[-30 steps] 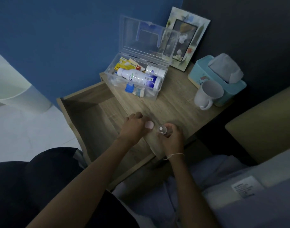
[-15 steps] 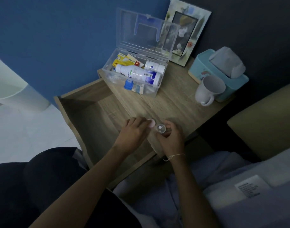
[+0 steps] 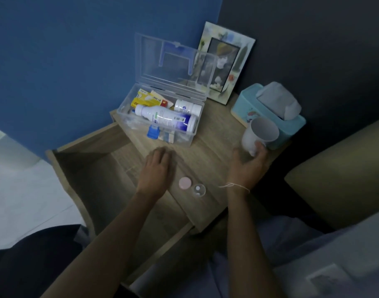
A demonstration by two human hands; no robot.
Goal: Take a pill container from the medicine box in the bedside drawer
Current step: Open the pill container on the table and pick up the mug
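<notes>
1. You are no longer holding the small clear round pill container [image 3: 198, 189]; it is sitting uncapped on the wooden bedside tabletop [image 3: 214, 134], its pink round lid [image 3: 184, 182] just beside it.
2. Your left hand [image 3: 156, 171] is resting flat, fingers spread, empty.
3. Your right hand [image 3: 247, 164] is now closing around the white ceramic mug [image 3: 259, 134].
4. Retrieval is looking finished; you are likely moving on to drinking.

Both hands released the pill container [image 3: 199, 190] (right hand [image 3: 247, 166] now grips mug [image 3: 259, 134]).

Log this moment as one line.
left hand: open, flat on nightstand | right hand: gripping mug | pill container: open, pink lid beside
</notes>
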